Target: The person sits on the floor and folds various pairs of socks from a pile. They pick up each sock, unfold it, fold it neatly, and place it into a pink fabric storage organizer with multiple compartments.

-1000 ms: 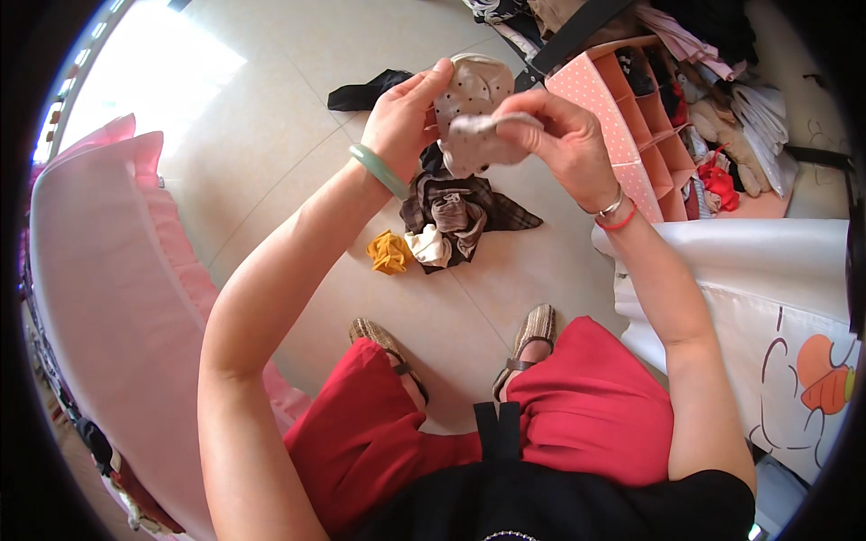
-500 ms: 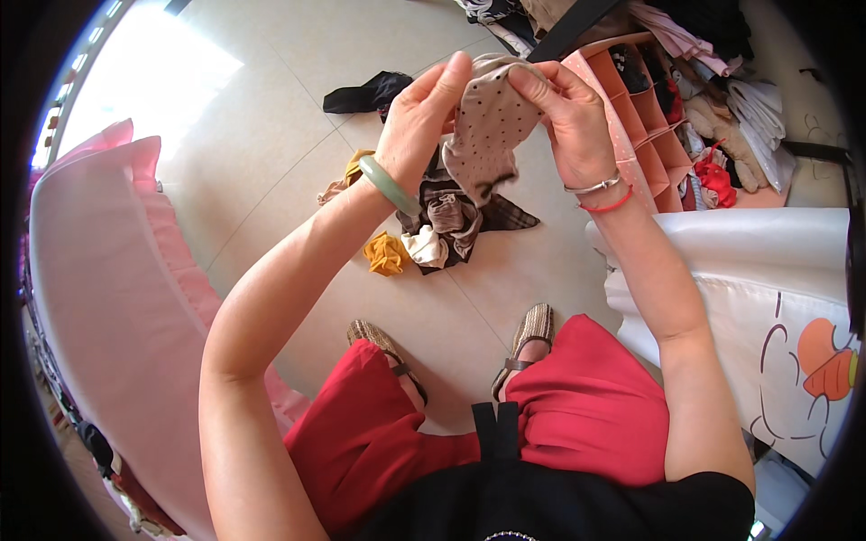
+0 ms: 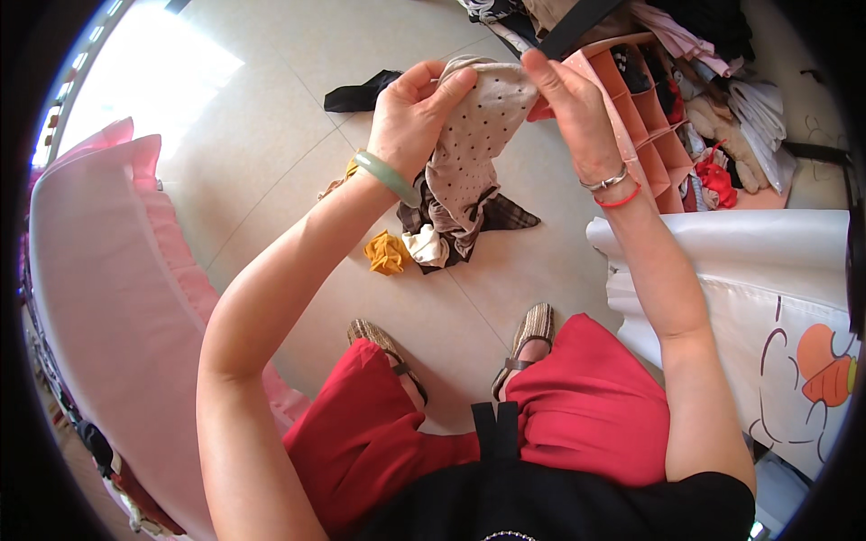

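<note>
Your left hand [image 3: 410,113] and right hand [image 3: 568,99] each pinch the dotted beige garment [image 3: 474,135] closed; its hanging end, perhaps loose, could slip onto the floor pile [image 3: 442,239].

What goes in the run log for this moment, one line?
left hand: grips dotted beige garment | right hand: grips same garment | garment: held up, hanging | below: clothes pile on floor
</note>
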Demonstrator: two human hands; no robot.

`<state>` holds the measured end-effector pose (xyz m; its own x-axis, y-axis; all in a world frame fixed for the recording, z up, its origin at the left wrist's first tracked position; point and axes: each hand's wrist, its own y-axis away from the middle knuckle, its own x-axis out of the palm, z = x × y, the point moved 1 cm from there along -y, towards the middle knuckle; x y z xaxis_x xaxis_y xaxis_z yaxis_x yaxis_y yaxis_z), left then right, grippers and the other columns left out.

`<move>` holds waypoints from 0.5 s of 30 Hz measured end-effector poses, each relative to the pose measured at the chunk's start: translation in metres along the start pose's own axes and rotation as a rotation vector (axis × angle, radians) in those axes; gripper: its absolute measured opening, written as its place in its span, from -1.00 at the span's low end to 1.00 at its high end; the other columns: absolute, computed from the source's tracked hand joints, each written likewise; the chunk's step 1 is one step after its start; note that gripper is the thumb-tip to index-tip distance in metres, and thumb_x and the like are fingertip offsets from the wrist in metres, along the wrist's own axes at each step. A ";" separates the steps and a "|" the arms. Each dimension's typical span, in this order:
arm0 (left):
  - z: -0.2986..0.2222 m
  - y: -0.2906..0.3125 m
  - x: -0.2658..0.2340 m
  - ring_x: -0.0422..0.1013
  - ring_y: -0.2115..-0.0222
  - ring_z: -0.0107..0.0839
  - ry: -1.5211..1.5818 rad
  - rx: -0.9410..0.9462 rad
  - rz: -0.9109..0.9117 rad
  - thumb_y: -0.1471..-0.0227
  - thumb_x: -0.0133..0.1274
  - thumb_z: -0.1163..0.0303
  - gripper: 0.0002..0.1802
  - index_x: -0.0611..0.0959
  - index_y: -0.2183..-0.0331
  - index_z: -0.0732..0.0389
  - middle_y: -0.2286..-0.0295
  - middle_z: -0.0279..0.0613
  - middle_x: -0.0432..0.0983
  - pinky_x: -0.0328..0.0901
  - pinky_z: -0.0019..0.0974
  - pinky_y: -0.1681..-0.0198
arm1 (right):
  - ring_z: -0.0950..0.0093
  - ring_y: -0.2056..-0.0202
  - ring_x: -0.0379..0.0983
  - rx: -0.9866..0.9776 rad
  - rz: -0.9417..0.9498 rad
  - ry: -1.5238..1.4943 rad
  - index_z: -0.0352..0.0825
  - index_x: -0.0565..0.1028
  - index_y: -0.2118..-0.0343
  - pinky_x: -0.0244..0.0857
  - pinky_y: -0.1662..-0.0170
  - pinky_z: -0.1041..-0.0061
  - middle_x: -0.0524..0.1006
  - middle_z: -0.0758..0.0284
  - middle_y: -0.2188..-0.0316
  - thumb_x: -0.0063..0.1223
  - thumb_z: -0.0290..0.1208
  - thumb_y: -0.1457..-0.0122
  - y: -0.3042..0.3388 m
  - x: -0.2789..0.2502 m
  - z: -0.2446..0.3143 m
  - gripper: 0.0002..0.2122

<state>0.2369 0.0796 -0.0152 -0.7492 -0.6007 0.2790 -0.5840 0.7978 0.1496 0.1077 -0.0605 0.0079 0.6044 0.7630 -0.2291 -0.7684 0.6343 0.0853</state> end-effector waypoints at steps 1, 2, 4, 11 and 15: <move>0.000 0.002 0.000 0.41 0.40 -0.66 -0.011 -0.029 0.018 -0.10 0.11 0.14 -0.65 0.60 0.24 0.24 0.42 -0.39 0.53 0.33 -0.52 0.32 | 0.75 0.45 0.37 -0.019 0.015 0.024 -0.35 0.56 0.38 0.25 0.37 0.72 0.52 0.48 0.49 0.21 -0.12 -0.10 0.002 0.002 0.000 -0.68; 0.000 0.003 0.000 0.41 0.39 -0.65 -0.022 -0.059 0.035 -0.11 0.09 0.12 -0.65 0.60 0.22 0.21 0.40 -0.41 0.52 0.32 -0.51 0.29 | 0.75 0.44 0.37 -0.039 0.030 0.047 -0.35 0.55 0.37 0.26 0.36 0.73 0.52 0.48 0.49 0.21 -0.16 -0.10 0.006 0.004 0.001 -0.70; -0.006 0.006 0.003 0.41 0.37 -0.64 0.000 -0.130 0.055 -0.13 0.06 0.07 -0.63 0.60 0.20 0.16 0.37 -0.43 0.51 0.32 -0.50 0.26 | 0.75 0.43 0.38 -0.075 0.038 0.033 -0.36 0.54 0.35 0.27 0.34 0.74 0.52 0.49 0.48 0.21 -0.24 -0.11 0.008 0.006 0.002 -0.75; -0.011 0.005 -0.004 0.40 0.39 -0.67 0.008 -0.215 0.021 -0.13 0.02 0.04 -0.65 0.60 0.19 0.07 0.37 -0.47 0.51 0.29 -0.51 0.28 | 0.74 0.40 0.41 -0.362 0.087 0.024 -0.32 0.54 0.30 0.32 0.30 0.73 0.55 0.48 0.45 0.18 -0.47 -0.12 0.016 0.008 0.012 -0.89; -0.014 0.010 0.005 0.39 0.40 -0.67 0.029 -0.205 0.059 -0.13 0.02 0.04 -0.65 0.60 0.19 0.07 0.38 -0.48 0.50 0.28 -0.51 0.27 | 0.73 0.40 0.43 -0.397 -0.010 0.016 -0.31 0.54 0.30 0.35 0.29 0.71 0.55 0.47 0.47 0.15 -0.51 -0.14 0.010 0.011 0.010 -0.92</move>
<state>0.2322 0.0852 0.0010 -0.7693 -0.5532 0.3196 -0.4613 0.8271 0.3212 0.1084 -0.0447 0.0163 0.6115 0.7528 -0.2438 -0.7858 0.5417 -0.2983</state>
